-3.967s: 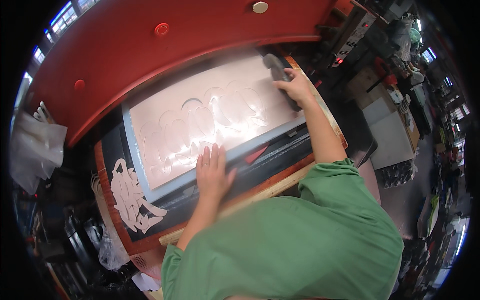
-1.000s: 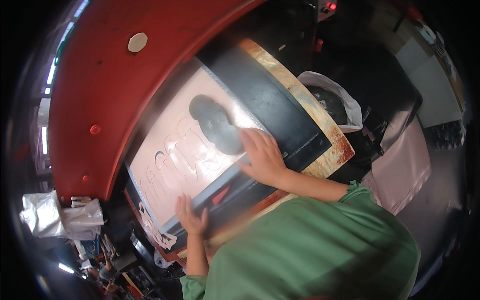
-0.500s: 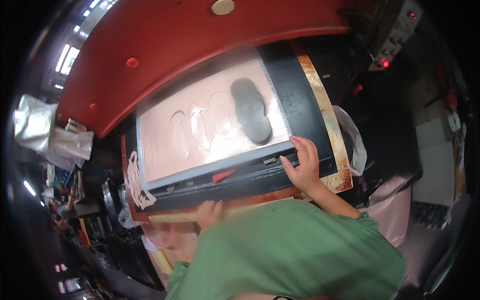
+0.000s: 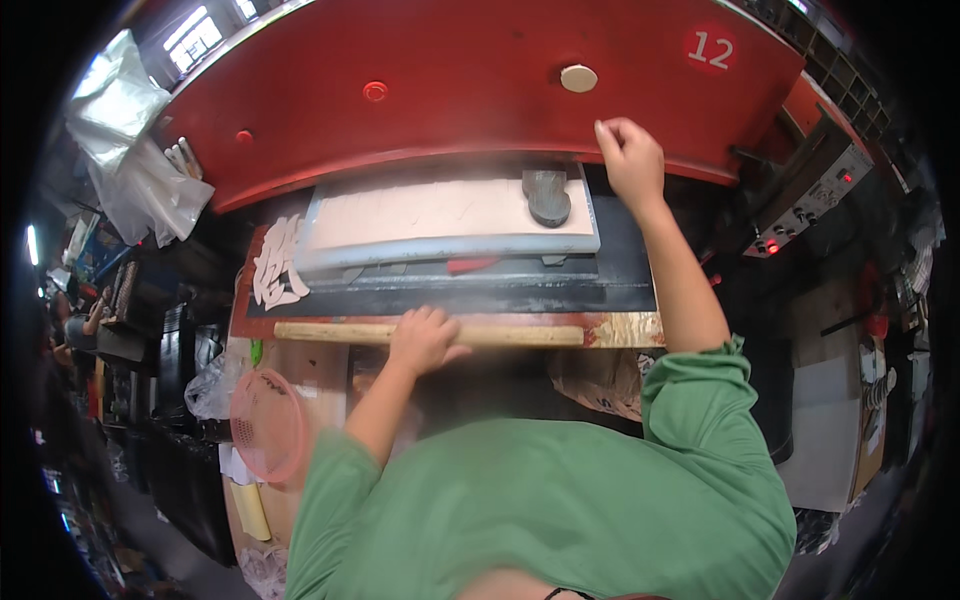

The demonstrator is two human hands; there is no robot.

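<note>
My right hand (image 4: 629, 158) is raised against the lower edge of the big red press head (image 4: 480, 90), fingers curled as if pinching or pressing something I cannot make out. My left hand (image 4: 423, 338) rests on a wooden bar (image 4: 520, 335) along the front of the machine bed. Under the red head lies a pale pink sheet (image 4: 440, 212) on a grey board (image 4: 450, 245). A dark sole-shaped cutting die (image 4: 547, 196) sits on the sheet's right end, just left of my right hand.
White cut-out scraps (image 4: 275, 265) lie at the bed's left end. A control box with red lights (image 4: 800, 215) stands to the right. A pink mesh strainer (image 4: 265, 425) and clear plastic bags (image 4: 140, 150) are on the left. The black bed strip (image 4: 460, 298) runs below the board.
My right hand has left the front of the bed and risen to the red head's edge. My left hand has moved up onto the wooden bar. The view has swung level.
</note>
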